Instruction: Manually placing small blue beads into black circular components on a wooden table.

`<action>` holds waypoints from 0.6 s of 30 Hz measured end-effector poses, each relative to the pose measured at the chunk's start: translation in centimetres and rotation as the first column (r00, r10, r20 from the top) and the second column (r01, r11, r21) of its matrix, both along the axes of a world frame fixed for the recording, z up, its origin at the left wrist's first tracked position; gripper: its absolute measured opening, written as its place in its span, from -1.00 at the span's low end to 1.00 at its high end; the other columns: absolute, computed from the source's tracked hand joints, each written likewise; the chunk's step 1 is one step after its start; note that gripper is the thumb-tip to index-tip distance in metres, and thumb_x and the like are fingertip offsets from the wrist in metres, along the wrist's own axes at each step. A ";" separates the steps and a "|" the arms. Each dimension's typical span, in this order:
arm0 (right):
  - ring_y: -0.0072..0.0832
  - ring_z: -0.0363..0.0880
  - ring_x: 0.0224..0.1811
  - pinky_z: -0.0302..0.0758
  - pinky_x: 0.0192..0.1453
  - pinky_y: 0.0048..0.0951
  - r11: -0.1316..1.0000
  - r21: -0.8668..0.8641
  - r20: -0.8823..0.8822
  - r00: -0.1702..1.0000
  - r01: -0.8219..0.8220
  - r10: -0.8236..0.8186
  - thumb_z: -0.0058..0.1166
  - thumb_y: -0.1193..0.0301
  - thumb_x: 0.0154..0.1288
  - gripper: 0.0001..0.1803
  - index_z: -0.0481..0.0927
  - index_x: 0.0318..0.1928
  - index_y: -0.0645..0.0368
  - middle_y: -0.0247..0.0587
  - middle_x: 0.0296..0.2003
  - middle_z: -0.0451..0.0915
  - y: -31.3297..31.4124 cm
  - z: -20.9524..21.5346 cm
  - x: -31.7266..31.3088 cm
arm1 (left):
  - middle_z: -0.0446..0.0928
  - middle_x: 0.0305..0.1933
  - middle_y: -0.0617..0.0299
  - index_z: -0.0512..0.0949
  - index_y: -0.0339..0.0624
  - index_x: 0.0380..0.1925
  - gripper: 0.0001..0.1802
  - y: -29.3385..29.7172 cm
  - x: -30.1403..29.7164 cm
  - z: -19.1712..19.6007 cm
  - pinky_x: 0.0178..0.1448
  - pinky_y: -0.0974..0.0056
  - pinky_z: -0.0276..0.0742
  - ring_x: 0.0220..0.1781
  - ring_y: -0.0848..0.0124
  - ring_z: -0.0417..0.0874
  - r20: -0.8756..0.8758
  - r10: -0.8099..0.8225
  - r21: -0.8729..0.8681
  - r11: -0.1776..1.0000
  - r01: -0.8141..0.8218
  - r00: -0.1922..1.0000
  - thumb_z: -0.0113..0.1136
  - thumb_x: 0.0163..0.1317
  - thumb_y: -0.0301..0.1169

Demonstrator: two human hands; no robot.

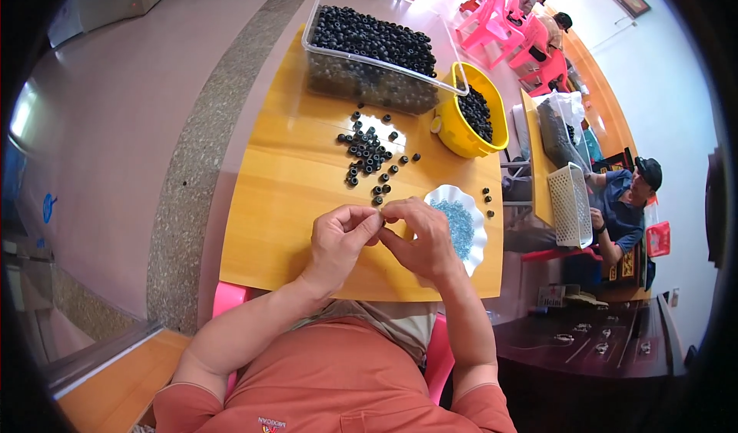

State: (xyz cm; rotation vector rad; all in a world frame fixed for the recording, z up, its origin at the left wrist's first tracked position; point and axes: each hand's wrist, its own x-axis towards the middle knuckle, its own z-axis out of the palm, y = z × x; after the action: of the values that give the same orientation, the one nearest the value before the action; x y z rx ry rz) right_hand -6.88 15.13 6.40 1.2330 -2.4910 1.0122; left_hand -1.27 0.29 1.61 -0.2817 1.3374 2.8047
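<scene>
Meeting over the near middle of the wooden table [292,179], the left hand [338,241] and the right hand [423,242] come together fingertip to fingertip, just left of a white scalloped dish [478,225]. Both hands are curled narrow, thumb against forefinger, and between them sits a small black ring [382,219], pinched where the two sets of fingertips touch. It is too small and too covered by the fingers to tell which way its hole points or how its axis lies; only a dark speck shows. The dish holds a heap of tiny pale blue pieces [461,225], and the right hand's knuckles overlap its left rim. Just beyond the hands, toward the far side, a loose scatter of black rings [369,152] lies on the tabletop, most of them flat with their holes facing up, thinning out into a few strays close to the fingertips. A few more black rings [487,198] lie near the right edge of the table, past the dish. At the far end stands a clear plastic tub [369,79] filled with the same black rings, its long side running left to right, and beside it on the right a yellow bucket [461,137] also holding rings. Farther right, at another table, a person in a dark cap [649,173] sits by a white basket [570,202].
</scene>
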 end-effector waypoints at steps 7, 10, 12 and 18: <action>-0.24 0.65 -0.34 0.58 -0.30 -0.33 0.998 0.052 -0.083 0.996 0.026 -0.022 0.38 0.52 0.00 -0.72 0.61 -0.24 0.21 -0.17 -0.32 0.64 0.5 0.7 1.1 | 0.66 -0.35 0.22 0.63 -0.33 -0.22 -0.81 -0.1 0.2 -0.3 -0.20 0.46 0.61 -0.39 0.54 0.64 0.071 -0.064 0.066 0.996 0.059 0.995 0.26 0.30 -0.40; -0.27 0.65 -0.39 0.57 -0.36 -0.38 1.000 0.003 -0.137 0.991 -0.002 0.003 0.39 0.57 -0.02 -0.71 0.58 -0.25 0.22 -0.15 -0.34 0.65 0.5 0.4 1.1 | 0.65 -0.35 0.23 0.63 -0.32 -0.22 -0.82 0.1 0.2 -0.1 -0.18 0.44 0.63 -0.38 0.54 0.64 0.102 -0.074 0.096 0.993 0.064 0.992 0.25 0.30 -0.41; -0.25 0.65 -0.36 0.58 -0.33 -0.36 1.000 -0.005 -0.120 0.993 0.000 -0.001 0.35 0.59 0.02 -0.74 0.60 -0.24 0.22 -0.16 -0.33 0.64 0.7 0.3 1.1 | 0.64 -0.33 0.24 0.62 -0.29 -0.22 -0.83 -0.1 0.2 -0.1 -0.16 0.42 0.64 -0.35 0.53 0.65 0.093 -0.089 0.081 0.993 0.082 0.992 0.25 0.31 -0.40; -0.22 0.65 -0.32 0.60 -0.29 -0.34 0.999 -0.038 -0.093 0.996 0.009 -0.013 0.27 0.66 0.06 -0.76 0.60 -0.22 0.24 -0.14 -0.30 0.63 1.0 -0.3 1.4 | 0.64 -0.31 0.24 0.62 -0.25 -0.22 -0.84 -0.1 0.2 -0.1 -0.14 0.41 0.64 -0.33 0.53 0.65 0.080 -0.101 0.072 0.993 0.096 0.992 0.25 0.31 -0.39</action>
State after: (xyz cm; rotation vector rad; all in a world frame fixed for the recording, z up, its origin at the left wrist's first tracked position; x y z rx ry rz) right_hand -5.51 16.14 6.13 1.2250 -2.3955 0.9711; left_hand -1.05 0.23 1.49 -0.3185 1.2023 2.7179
